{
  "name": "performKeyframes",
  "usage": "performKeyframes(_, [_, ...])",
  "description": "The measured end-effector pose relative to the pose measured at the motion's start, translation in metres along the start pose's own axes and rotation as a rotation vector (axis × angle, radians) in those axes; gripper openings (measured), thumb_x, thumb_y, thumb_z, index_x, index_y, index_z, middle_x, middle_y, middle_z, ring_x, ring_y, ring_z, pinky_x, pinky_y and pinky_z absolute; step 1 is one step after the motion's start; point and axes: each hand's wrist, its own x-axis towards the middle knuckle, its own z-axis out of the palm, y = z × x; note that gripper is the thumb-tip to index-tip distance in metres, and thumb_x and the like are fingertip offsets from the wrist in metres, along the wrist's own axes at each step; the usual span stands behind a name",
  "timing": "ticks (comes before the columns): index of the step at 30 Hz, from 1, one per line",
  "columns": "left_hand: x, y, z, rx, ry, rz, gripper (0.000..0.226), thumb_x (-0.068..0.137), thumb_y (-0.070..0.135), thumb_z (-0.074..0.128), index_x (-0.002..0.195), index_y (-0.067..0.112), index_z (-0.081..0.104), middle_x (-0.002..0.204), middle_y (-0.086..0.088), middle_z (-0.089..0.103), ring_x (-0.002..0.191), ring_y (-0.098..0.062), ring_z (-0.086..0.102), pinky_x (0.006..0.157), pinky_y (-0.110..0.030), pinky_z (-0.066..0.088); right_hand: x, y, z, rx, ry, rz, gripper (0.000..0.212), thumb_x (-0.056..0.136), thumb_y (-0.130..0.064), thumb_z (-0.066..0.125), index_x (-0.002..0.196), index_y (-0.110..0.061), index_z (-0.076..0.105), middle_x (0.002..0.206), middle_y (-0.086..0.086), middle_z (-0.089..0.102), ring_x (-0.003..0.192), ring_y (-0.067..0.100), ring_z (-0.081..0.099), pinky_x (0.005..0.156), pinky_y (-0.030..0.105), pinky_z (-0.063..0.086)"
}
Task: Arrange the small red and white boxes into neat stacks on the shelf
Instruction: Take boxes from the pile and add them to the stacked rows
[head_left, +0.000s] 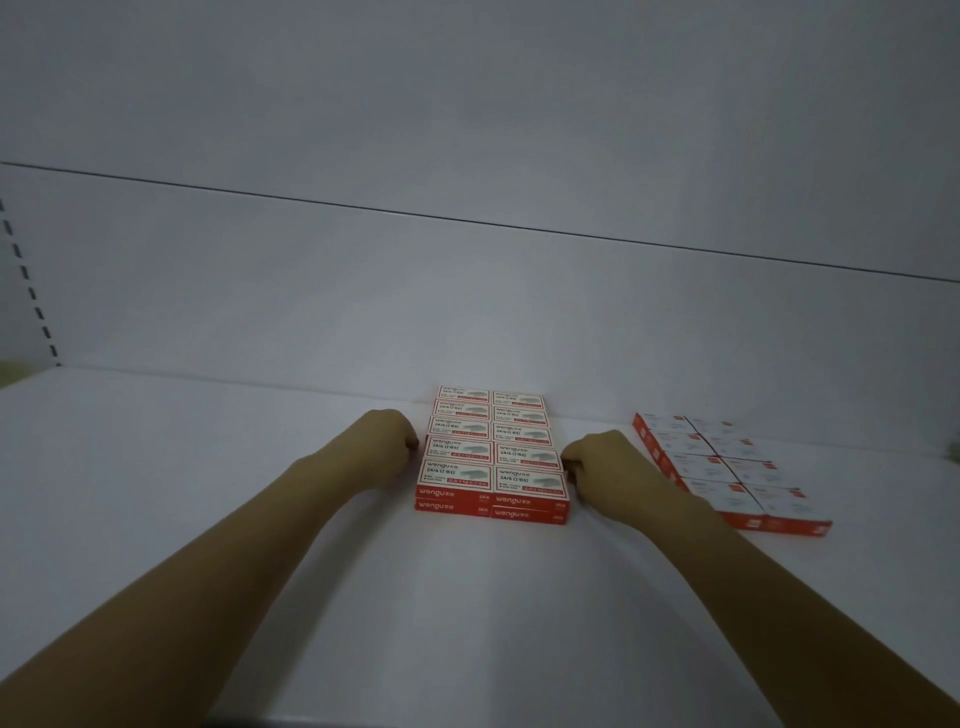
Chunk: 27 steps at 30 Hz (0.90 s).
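your left hand (392, 441) and right hand (597, 462) sit on either side of the central block of boxes (491, 452), knuckles curled, each pressed against a side face. grip: both hands look loosely clenched and squeezing the block between them rather than grasping any single box; fingertips are hidden against the cardboard, so you cannot tell whether they hook under anything.

the block stands on the white shelf (208, 467), close to the back wall, two columns wide, five rows deep, two layers high judging by the red front edges. seams look fairly straight.

step in hand, by my reading: squaring up this stack from the sides.

second group of boxes (727, 467) lies to your right, well apart, skewed at an angle to the shelf edge, one layer as far as visible.

next move likely calls for letting go gently so nothing shifts, then turning the skewed group parallel with the first.
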Motion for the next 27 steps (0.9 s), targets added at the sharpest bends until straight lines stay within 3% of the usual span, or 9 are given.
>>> performKeyframes(4, [-0.01, 0.003, 0.006, 0.034, 0.004, 0.064, 0.029, 0.095, 0.01, 0.043, 0.11, 0.005, 0.068, 0.106, -0.01, 0.066, 0.088, -0.02, 0.059, 0.071, -0.021, 0.04, -0.007, -0.003, 0.001, -0.008, -0.02, 0.002, 0.028, 0.098, -0.014, 0.04, 0.11, -0.007, 0.065, 0.11, 0.009, 0.066, 0.095, 0.02, 0.062, 0.076, 0.018, 0.04])
performKeyframes(12, [-0.005, 0.006, 0.009, 0.051, 0.016, 0.023, 0.027, 0.093, 0.01, 0.045, 0.107, 0.003, 0.067, 0.095, -0.009, 0.064, 0.081, -0.018, 0.054, 0.069, -0.023, 0.04, -0.007, -0.01, -0.003, -0.019, -0.034, -0.003, 0.025, 0.097, -0.016, 0.044, 0.105, -0.004, 0.065, 0.108, 0.011, 0.066, 0.092, 0.022, 0.062, 0.073, 0.02, 0.041])
performKeyframes(16, [-0.01, 0.004, 0.009, 0.041, 0.025, 0.029, 0.027, 0.094, 0.01, 0.045, 0.109, 0.005, 0.068, 0.106, -0.01, 0.065, 0.093, -0.022, 0.061, 0.07, -0.022, 0.039, -0.013, -0.006, 0.0, 0.017, -0.027, 0.029, 0.028, 0.096, -0.008, 0.041, 0.111, -0.004, 0.064, 0.111, 0.012, 0.065, 0.096, 0.022, 0.061, 0.073, 0.019, 0.038])
performKeyframes(19, [-0.014, -0.003, 0.007, 0.054, 0.04, 0.005, 0.033, 0.094, 0.006, 0.041, 0.115, 0.007, 0.066, 0.112, -0.011, 0.063, 0.091, -0.021, 0.057, 0.072, -0.023, 0.039, -0.02, -0.002, 0.001, 0.016, -0.036, 0.033, 0.033, 0.096, -0.006, 0.041, 0.121, -0.009, 0.061, 0.119, 0.01, 0.063, 0.103, 0.022, 0.061, 0.086, 0.021, 0.043])
performKeyframes(23, [-0.02, -0.006, 0.005, -0.006, 0.095, -0.017, 0.041, 0.096, 0.002, 0.037, 0.133, 0.008, 0.053, 0.131, -0.009, 0.055, 0.116, -0.023, 0.054, 0.092, -0.023, 0.04, -0.024, -0.002, 0.001, 0.031, -0.028, 0.015, 0.033, 0.096, -0.007, 0.04, 0.122, -0.01, 0.061, 0.119, 0.009, 0.063, 0.104, 0.022, 0.06, 0.086, 0.021, 0.043])
performKeyframes(27, [-0.017, 0.005, 0.007, -0.056, 0.108, 0.032, 0.039, 0.098, 0.007, 0.035, 0.132, 0.011, 0.054, 0.121, -0.011, 0.057, 0.109, -0.024, 0.056, 0.082, -0.021, 0.038, -0.019, -0.008, 0.002, 0.061, -0.015, 0.016, 0.028, 0.098, -0.014, 0.041, 0.113, -0.005, 0.063, 0.113, 0.012, 0.065, 0.098, 0.022, 0.062, 0.082, 0.02, 0.043])
